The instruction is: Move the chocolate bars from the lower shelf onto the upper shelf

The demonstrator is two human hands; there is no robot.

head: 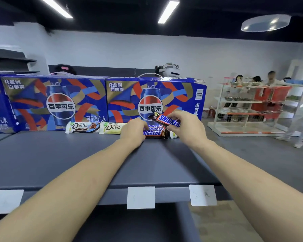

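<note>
Two hands [185, 126] beside stacked Snickers [154, 132]

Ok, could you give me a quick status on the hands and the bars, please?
Right hand holds a Snickers bar above the stack. Left hand steadies the stack. Nothing blocking.

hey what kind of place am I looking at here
Probably a shop or a mock-up of one: a dark retail shelf with blank price tags on its edge, Pepsi cartons stacked at its back, and a white display rack of goods across the aisle.
</note>
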